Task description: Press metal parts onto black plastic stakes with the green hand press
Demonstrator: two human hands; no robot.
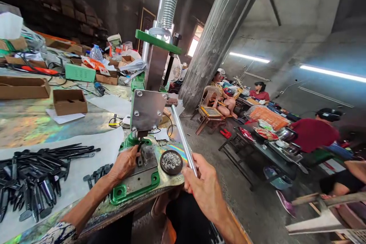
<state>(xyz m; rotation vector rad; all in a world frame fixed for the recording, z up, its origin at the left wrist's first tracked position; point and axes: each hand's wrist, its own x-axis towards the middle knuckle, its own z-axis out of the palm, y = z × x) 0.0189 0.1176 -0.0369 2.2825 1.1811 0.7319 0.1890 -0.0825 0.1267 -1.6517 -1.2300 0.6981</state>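
A hand-lever press (147, 110) with a green base stands at the table's front edge. My right hand (201, 181) is wrapped round its metal lever (183, 137), which slants down towards me. At the press bed, under the ram, my left hand (126, 164) pinches a small black part (140, 147); most of it is hidden by the fingers. Beside the bed sits a round dark dish (171, 162) holding many tiny silvery pins. Left of my forearm lie a few black long-handled pieces (98, 173), with a larger pile of black pieces (37, 179) farther left on white paper.
An open cardboard box (70, 102), a green box (80, 72) and much clutter occupy the table behind. A concrete pillar (211, 42) rises beyond the press. Several people sit at right near a low black table (263, 145) and a wooden chair (210, 110).
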